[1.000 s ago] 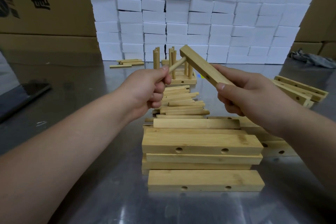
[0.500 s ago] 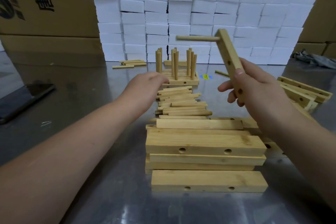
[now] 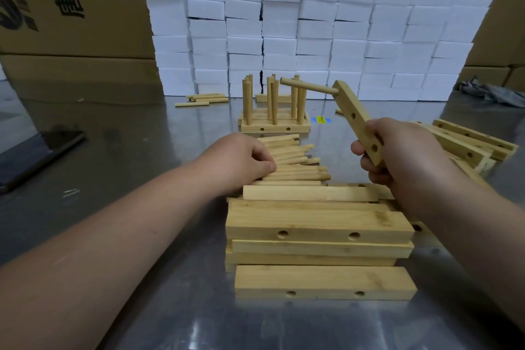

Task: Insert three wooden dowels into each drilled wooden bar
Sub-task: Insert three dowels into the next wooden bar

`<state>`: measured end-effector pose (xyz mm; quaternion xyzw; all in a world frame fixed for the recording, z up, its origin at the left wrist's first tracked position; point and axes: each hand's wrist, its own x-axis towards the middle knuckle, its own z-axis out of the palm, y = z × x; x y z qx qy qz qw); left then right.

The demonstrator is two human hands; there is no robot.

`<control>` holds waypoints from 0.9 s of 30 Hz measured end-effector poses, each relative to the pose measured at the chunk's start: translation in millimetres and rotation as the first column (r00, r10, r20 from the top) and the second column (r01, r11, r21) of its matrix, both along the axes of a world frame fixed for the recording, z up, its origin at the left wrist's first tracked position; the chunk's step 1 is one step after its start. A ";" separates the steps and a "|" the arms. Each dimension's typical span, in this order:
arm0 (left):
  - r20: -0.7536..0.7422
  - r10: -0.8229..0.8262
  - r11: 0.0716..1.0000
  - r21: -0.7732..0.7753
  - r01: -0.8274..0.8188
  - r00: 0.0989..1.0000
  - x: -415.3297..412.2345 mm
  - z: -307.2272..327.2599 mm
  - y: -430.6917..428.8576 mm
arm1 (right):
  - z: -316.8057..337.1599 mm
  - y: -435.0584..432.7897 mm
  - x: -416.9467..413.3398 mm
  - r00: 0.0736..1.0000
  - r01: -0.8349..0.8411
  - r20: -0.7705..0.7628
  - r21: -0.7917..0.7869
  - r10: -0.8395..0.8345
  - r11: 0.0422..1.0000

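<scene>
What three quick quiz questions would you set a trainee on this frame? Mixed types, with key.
1. True or false: the bar gripped by the right hand already carries three dowels.
2. The left hand rests on: A the loose dowel pile; B the phone; C the white blocks.
3. Fill in: the bar's facing side shows ___ empty holes.
Key: 1 false, only one inserted dowel sticks out of it; 2 A; 3 two.
</scene>
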<state>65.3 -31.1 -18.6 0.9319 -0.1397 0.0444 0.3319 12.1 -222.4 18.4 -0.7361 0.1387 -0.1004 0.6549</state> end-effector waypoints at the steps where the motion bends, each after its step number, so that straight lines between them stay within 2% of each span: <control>1: -0.010 -0.017 1.000 0.004 0.017 1.000 -0.2 0.8 0.1 | -1.6 -1.1 0.3 1.000 -0.004 0.013 0.000 0.004 1.000; 3: -0.040 -0.049 0.999 0.019 0.050 0.998 -1.2 2.4 0.5 | -5.0 -2.6 0.9 0.999 -0.017 0.040 0.022 0.016 1.000; 7: -0.052 -0.057 0.998 0.021 0.058 0.997 -1.7 3.2 0.6 | -7.9 -2.2 2.1 0.996 -0.070 0.064 0.170 0.060 0.983; 10: -0.053 -0.054 0.998 -0.017 0.053 0.997 -1.3 3.0 1.1 | -8.1 -1.2 1.8 0.993 -0.095 0.087 0.197 0.079 0.976; 14: -0.050 -0.072 0.997 -0.033 0.070 0.996 -1.4 2.9 0.4 | -7.9 0.8 1.6 0.992 -0.113 0.072 0.177 0.102 0.978; 17: -0.040 -0.073 0.991 -0.117 0.068 0.997 -3.9 4.9 0.6 | -8.8 0.3 2.1 0.986 -0.156 0.090 0.185 0.141 0.970; 23: 0.124 -0.058 0.952 -0.293 0.093 0.991 -16.9 21.6 -2.8 | -8.8 -8.7 1.8 0.952 -0.249 0.203 0.077 0.229 0.965; 27: 0.223 -0.031 0.966 -0.244 0.087 0.974 -21.0 23.1 -8.0 | -8.6 -5.9 -2.3 0.919 -0.329 0.223 -0.026 0.326 0.944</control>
